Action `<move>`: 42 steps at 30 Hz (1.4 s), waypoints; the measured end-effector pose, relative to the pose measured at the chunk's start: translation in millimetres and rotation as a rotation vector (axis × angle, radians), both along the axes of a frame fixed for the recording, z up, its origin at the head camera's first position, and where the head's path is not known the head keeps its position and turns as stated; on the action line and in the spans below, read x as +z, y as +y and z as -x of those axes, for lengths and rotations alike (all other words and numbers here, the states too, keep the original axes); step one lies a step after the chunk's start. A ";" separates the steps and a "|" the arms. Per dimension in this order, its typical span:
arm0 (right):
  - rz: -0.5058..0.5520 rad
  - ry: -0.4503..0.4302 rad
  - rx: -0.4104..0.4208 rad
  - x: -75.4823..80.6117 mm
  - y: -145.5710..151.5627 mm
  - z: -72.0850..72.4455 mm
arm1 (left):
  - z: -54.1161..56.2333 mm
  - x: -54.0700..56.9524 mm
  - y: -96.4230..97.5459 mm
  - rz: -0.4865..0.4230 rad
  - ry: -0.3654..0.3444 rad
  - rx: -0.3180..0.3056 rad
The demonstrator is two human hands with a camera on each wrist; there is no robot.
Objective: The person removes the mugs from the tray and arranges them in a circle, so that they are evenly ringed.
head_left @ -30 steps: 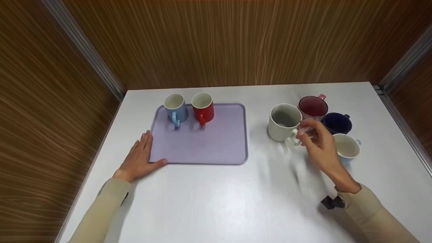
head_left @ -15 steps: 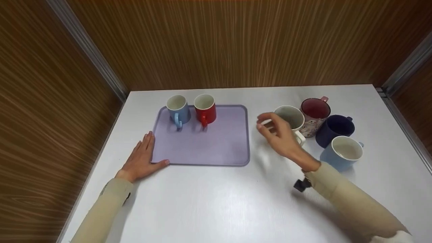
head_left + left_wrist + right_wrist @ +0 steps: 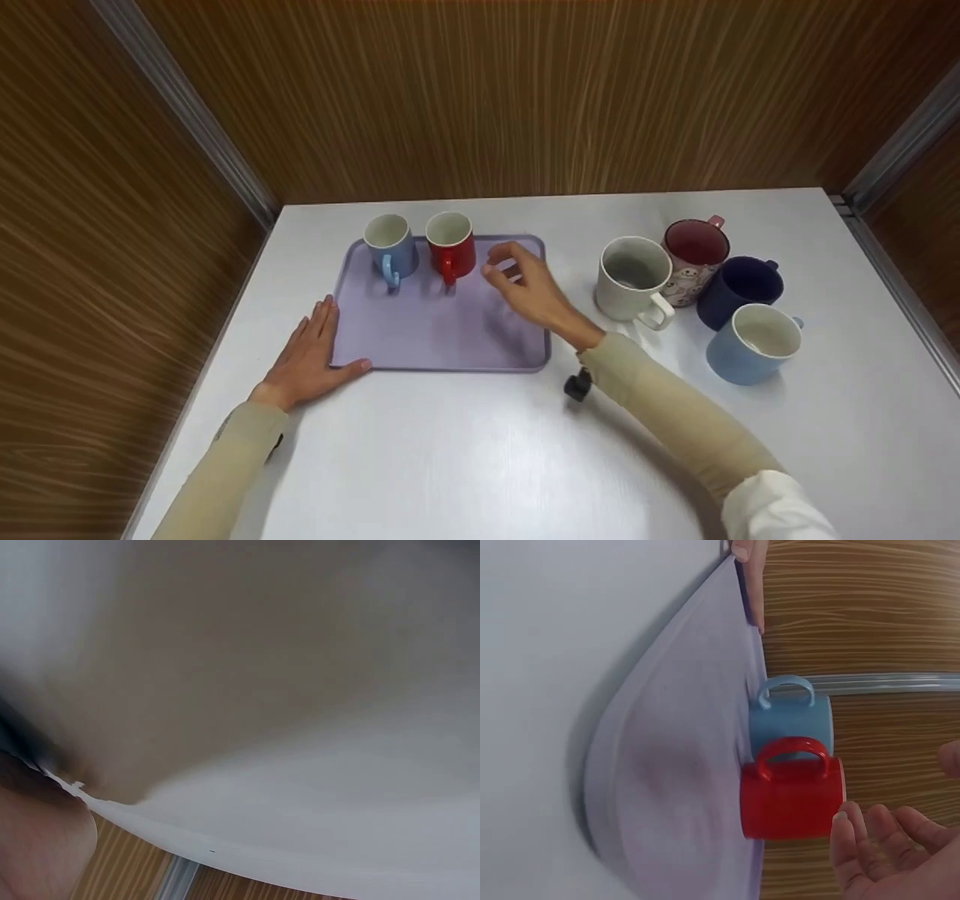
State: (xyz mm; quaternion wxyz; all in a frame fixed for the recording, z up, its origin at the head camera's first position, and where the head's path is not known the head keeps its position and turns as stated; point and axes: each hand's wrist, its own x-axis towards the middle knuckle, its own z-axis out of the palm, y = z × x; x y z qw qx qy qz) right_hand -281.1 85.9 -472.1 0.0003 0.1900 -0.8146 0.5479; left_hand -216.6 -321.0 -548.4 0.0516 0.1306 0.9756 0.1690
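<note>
My left hand (image 3: 304, 356) lies flat with straight fingers at the near left corner of the lilac tray (image 3: 435, 337), its thumb along the front rim. Above the tray's right half my right hand (image 3: 525, 289) hovers, fingers loosely bent and nothing between them. Just left of its fingertips a red mug (image 3: 452, 247) stands upright near the tray's back edge. Beside that is a light blue mug (image 3: 391, 247), its handle also facing forward. In the right wrist view the fingers (image 3: 847, 847) overlap the rim of the red mug (image 3: 791, 799). The left wrist view shows mostly blurred table.
Right of the tray stand a white mug (image 3: 634, 281), a patterned mug with a dark red inside (image 3: 694, 259), a navy mug (image 3: 739, 289) and a larger light blue mug (image 3: 750, 345), close together. Wood-grain panels (image 3: 480, 97) rise behind and beside the white table (image 3: 450, 450).
My right hand has moved left from the white mug's handle, past that mug, to above the tray. It carries nothing. My left hand and the mugs have stayed put.
</note>
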 end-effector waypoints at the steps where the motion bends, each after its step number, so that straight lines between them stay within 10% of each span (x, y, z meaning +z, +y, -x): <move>1: -0.001 -0.019 0.006 -2.2 -6.0 2.1 | -0.3 0.3 -0.8 0.002 0.001 0.003; 18: 0.121 -0.202 -0.001 -52.0 -61.6 2.4 | -11.3 -9.9 0.9 0.007 0.029 -0.006; 42: 0.467 -0.395 -0.060 -51.7 -101.5 29.9 | -0.3 -3.4 0.2 -0.004 0.074 -0.005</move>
